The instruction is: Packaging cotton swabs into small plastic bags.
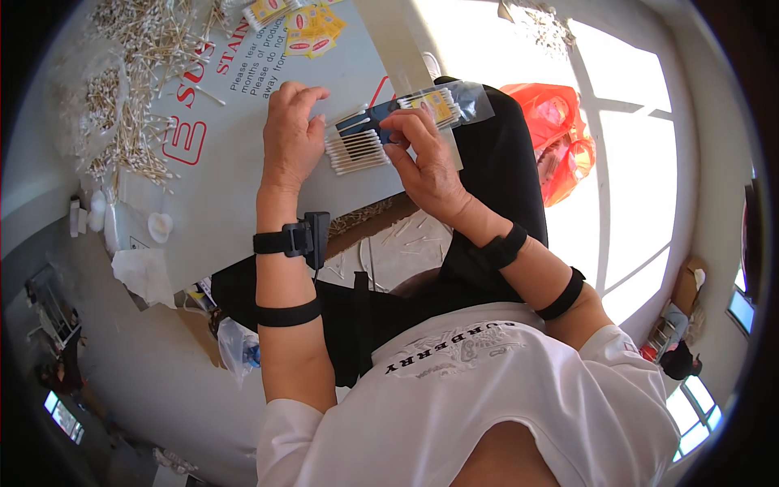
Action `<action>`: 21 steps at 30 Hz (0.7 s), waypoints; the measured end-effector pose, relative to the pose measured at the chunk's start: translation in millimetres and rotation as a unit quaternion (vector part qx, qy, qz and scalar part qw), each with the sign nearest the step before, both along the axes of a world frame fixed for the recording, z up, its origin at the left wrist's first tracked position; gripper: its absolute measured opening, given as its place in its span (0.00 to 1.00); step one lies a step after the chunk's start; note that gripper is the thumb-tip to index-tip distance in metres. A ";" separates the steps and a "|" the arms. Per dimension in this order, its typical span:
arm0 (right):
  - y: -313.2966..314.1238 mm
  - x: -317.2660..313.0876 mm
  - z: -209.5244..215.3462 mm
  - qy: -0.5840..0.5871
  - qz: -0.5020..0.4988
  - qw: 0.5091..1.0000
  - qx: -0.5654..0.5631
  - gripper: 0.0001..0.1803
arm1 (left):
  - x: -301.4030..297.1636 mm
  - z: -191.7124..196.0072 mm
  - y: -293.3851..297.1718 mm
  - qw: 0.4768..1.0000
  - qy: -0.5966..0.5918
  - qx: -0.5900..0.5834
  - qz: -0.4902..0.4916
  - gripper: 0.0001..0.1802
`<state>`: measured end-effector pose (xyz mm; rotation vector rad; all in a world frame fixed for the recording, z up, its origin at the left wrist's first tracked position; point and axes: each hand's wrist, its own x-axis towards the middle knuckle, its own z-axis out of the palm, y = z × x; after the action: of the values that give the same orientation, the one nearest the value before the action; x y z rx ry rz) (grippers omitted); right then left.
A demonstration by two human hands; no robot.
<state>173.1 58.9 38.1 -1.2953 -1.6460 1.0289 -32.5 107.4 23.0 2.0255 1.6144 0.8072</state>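
A row of white-tipped cotton swabs (357, 152) lies side by side at the table's near right edge, over a dark blue patch (377, 114). A few more swabs lie just above the row. My left hand (294, 138) is raised to the left of them, its bent fingers and thumb apart and nothing visible between them. My right hand (430, 166) hovers at the row's right end, fingers curled and thumb apart from the index finger. Beyond it, a clear plastic sleeve (471, 101) holds more swabs with a yellow card (438, 107), partly covered by my fingers.
A large heap of loose swabs (114, 105) covers the table's left side. Yellow cards (312, 28) lie at the far edge beside packed swabs. The tabletop (219, 203) is grey with red print. A red plastic bag (556, 146) stands on the floor at right. Swabs litter the space below.
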 end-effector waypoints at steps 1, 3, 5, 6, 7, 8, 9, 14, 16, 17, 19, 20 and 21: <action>6.5 -0.3 -4.7 0.001 -0.001 1.000 0.000 0.12 | 2.7 -1.1 -10.1 1.000 0.001 0.000 -0.001 0.16; 17.7 -2.3 -17.8 0.078 -0.035 0.996 0.039 0.18 | 10.7 -2.2 -31.5 0.998 0.046 0.039 0.016 0.31; 24.7 -6.2 -27.2 0.099 -0.042 0.994 0.035 0.19 | 23.9 -8.2 -48.3 0.998 -0.038 0.043 0.030 0.34; 27.3 -10.3 -29.8 0.120 -0.047 0.991 0.033 0.20 | 27.7 -12.2 -54.8 0.990 -0.122 0.049 0.046 0.38; 28.8 -14.4 -32.4 0.122 -0.046 0.991 0.033 0.20 | 29.6 -17.6 -59.2 0.973 -0.213 0.036 0.085 0.36; 29.0 -19.0 -36.6 0.129 -0.048 0.989 0.045 0.19 | 33.4 -20.0 -58.8 0.973 -0.212 0.035 0.086 0.36; 28.6 -23.8 -40.9 0.137 -0.050 0.988 0.056 0.19 | 38.8 -23.6 -54.6 0.928 -0.340 0.046 0.147 0.35; 23.4 -42.9 -51.7 0.151 -0.067 0.984 0.072 0.19 | 65.0 -26.0 -40.6 0.843 -0.496 0.053 0.201 0.32; 22.7 -44.6 -48.2 0.156 -0.055 0.985 0.053 0.19 | 67.3 -26.4 -41.9 0.847 -0.493 0.051 0.195 0.31; 23.9 -42.6 -48.2 0.161 -0.051 0.984 0.050 0.19 | 68.2 -26.6 -41.3 0.839 -0.504 0.047 0.197 0.31; 27.4 -37.9 -47.8 0.167 -0.047 0.984 0.048 0.19 | 67.0 -26.1 -41.0 0.832 -0.516 0.043 0.197 0.30; 29.6 -34.3 -45.5 0.163 -0.034 0.986 0.027 0.20 | 62.6 -26.1 -43.3 0.850 -0.492 0.034 0.186 0.32; 30.9 -29.9 -42.9 0.159 -0.019 0.987 0.007 0.21 | 57.2 -25.8 -45.9 0.866 -0.468 0.024 0.174 0.34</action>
<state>143.2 89.9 -4.8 -1.0847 -1.3782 1.1338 24.8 61.4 -2.8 1.0173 1.3342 1.6390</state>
